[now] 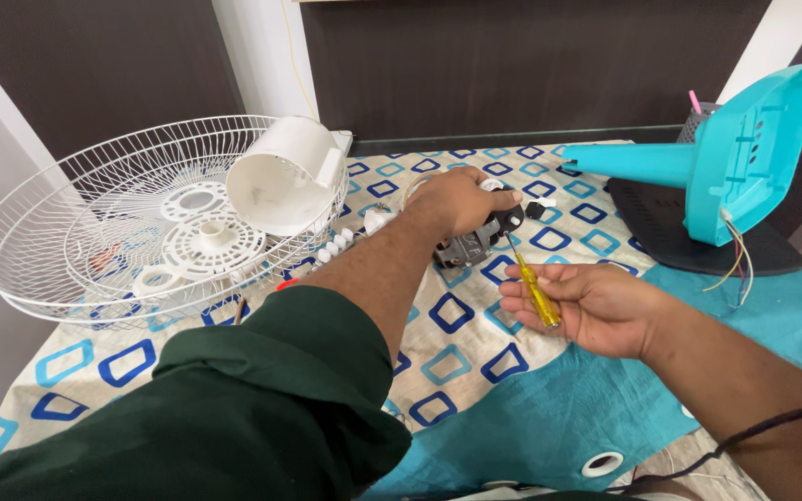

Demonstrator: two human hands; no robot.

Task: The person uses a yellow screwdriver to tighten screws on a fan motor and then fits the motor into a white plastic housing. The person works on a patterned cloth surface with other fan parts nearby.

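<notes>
Fan motor [472, 243] sat on the patterned cloth of the counter [475, 371], dark and partly hidden under the left hand [461, 198]. Left-hand fingers were clamped over its top, steadying it. Right hand [587, 306] lay just right of and nearer than the motor, palm up, fingers closed around a yellow-handled screwdriver [533, 283]. Shaft angled up and leftward, tip at the motor housing right beside the left fingers; the exact contact point was too small to tell.

Judged step: working a screw on the motor housing, one hand bracing, the other driving. The next move would call for the tip to seat squarely in the screw head and the left grip to hold the motor from turning; a slip could send the tip toward the left fingers.

Left of the left-hand fingers: a white wire fan guard [132, 232] holding a white cylindrical motor cover [285, 176] and white plastic discs [211, 243]. Far right of the right-hand fingers: a turquoise fan stand [726, 158] lying tipped on a dark mat [670, 241], loose coloured wires [735, 260] hanging from it.
</notes>
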